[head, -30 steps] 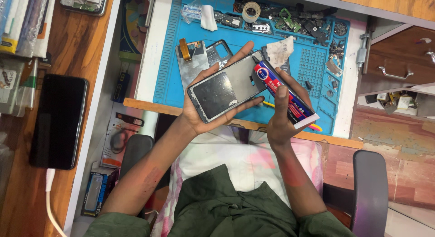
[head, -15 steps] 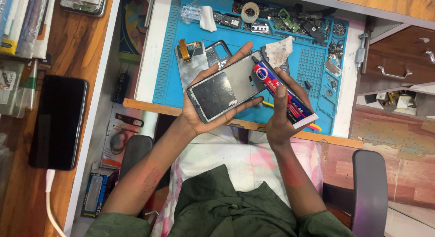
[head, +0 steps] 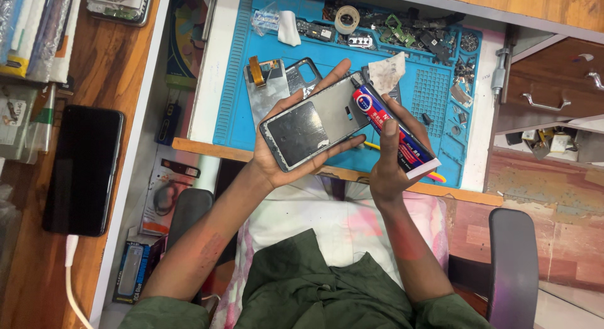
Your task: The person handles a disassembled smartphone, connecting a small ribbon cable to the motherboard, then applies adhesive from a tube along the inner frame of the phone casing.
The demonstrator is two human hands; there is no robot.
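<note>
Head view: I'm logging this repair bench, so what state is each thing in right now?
Phone back cover: held in left hand, inner side up.
Glue tube: gripped by right hand, nozzle at the cover's edge.
Black phone: flat, screen dark, cable attached.
Tape roll: flat on blue mat.

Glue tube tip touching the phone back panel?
Touching. Head view: the glue tube in the right hand meets the phone back panel edge.

left hand (head: 283, 159): palm-up, grip closed | right hand (head: 390, 168): grip closed, raised
</note>
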